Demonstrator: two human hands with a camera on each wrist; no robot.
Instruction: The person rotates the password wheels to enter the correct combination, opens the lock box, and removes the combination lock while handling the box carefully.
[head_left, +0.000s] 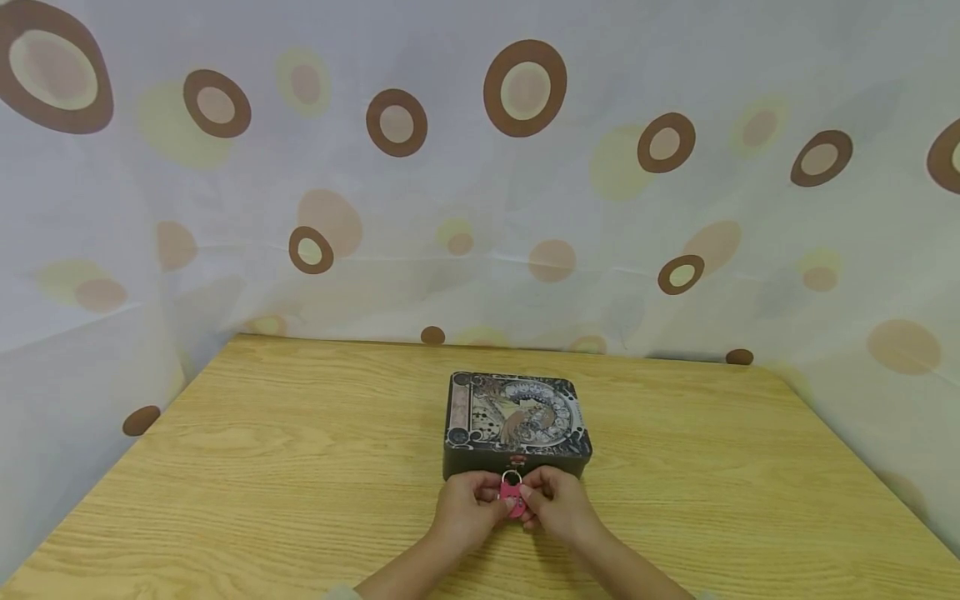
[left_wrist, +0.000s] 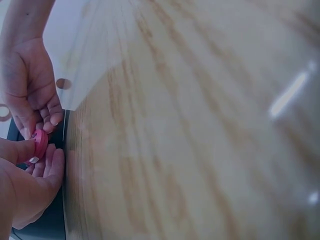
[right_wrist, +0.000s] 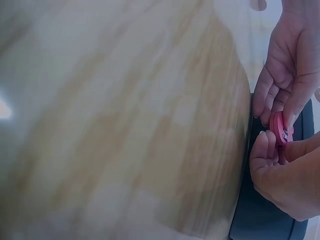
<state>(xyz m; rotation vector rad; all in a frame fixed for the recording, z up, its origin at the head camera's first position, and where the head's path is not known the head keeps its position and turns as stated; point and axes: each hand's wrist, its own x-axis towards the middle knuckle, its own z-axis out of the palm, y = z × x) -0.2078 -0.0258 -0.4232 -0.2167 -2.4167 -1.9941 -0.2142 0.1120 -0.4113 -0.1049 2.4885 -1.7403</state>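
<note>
A small pink combination padlock (head_left: 512, 498) with a metal shackle is held upright at the front of a dark box (head_left: 517, 417) with a printed lid. My left hand (head_left: 467, 510) pinches the lock from the left, its thumb over the face near the dials. From the other side my right hand (head_left: 564, 506) pinches it between thumb and fingers. Just above the shackle sits the box's red clasp (head_left: 517, 459); whether the shackle passes through it I cannot tell. Both wrist views show the pink lock (right_wrist: 282, 129) between the fingertips, close against the box's dark side (right_wrist: 265, 210).
The box stands on a wood-grain table (head_left: 300, 433), near its middle. Behind and at both sides hangs a pale cloth (head_left: 450, 192) printed with brown, yellow and pink spots.
</note>
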